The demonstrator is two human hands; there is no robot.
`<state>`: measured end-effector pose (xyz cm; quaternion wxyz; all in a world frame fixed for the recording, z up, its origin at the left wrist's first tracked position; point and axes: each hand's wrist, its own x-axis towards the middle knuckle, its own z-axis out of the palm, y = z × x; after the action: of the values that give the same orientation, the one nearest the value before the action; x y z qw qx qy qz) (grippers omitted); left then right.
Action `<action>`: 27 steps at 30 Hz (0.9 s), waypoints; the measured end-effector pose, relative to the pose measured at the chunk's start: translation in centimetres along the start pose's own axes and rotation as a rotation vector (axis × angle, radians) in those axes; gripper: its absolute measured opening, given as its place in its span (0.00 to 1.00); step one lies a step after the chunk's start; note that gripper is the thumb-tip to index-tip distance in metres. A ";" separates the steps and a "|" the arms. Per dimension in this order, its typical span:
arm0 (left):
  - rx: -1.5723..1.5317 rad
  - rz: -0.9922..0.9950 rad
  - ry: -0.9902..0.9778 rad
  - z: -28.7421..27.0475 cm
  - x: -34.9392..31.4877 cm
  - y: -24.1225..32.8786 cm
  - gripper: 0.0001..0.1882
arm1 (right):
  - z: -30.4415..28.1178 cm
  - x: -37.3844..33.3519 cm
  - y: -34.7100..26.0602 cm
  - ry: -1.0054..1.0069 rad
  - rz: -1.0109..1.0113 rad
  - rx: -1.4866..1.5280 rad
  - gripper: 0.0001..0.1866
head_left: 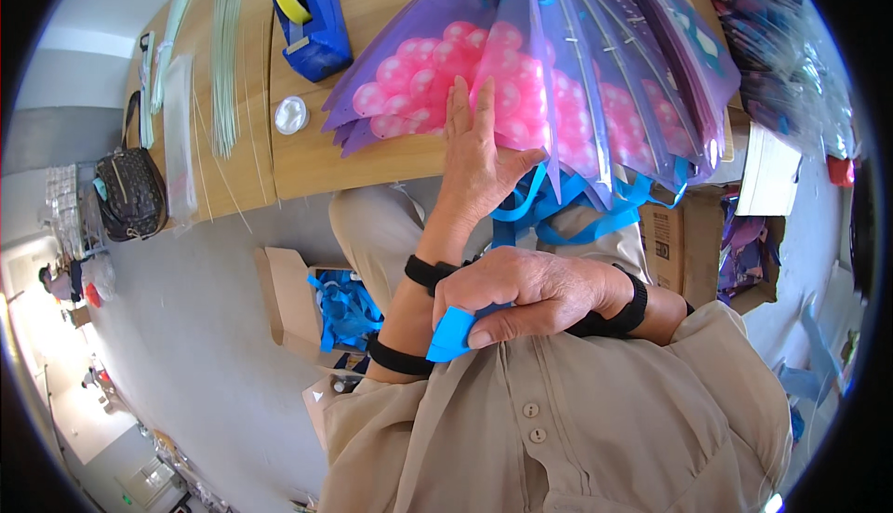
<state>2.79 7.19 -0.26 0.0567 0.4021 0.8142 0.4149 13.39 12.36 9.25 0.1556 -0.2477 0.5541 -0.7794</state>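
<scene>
A stack of purple kite-like plastic sheets [446,43], printed with pink balloons and crossed by thin ribs, fans over the table's edge. My left hand [479,150] lies on its lower part with fingers stretched out and thumb apart. Closer to my body, my right hand [530,290] is closed around a blue ribbon [453,334], whose short flat end sticks out beside the thumb. It crosses in front of my left forearm. More blue ribbons [595,227] hang in loops below the sheets, over my lap.
On the wooden table [326,155] are a blue tape dispenser [314,25] with yellow tape, a small white roll [291,115] and pale thin rods [225,66]. A carton of blue ribbons [344,308] stands below left. Bagged sheets [772,48] and another carton [684,243] are right.
</scene>
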 end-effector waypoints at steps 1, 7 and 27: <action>-0.135 0.003 0.076 0.3 0.1 0.5 0.38 | 0.3 -0.1 -0.4 0.035 -0.051 0.024 0.09; -0.419 0.084 -0.583 -0.8 -1.7 2.9 0.24 | 1.4 -2.2 -2.0 0.182 0.065 -0.066 0.09; 0.084 0.318 0.042 3.5 3.3 7.5 0.40 | 6.0 -7.1 -6.8 0.449 -0.042 -0.022 0.08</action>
<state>6.66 14.20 3.62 -0.0436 0.5192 0.7580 0.3924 22.83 13.65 15.70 0.0095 -0.0810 0.5781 -0.8119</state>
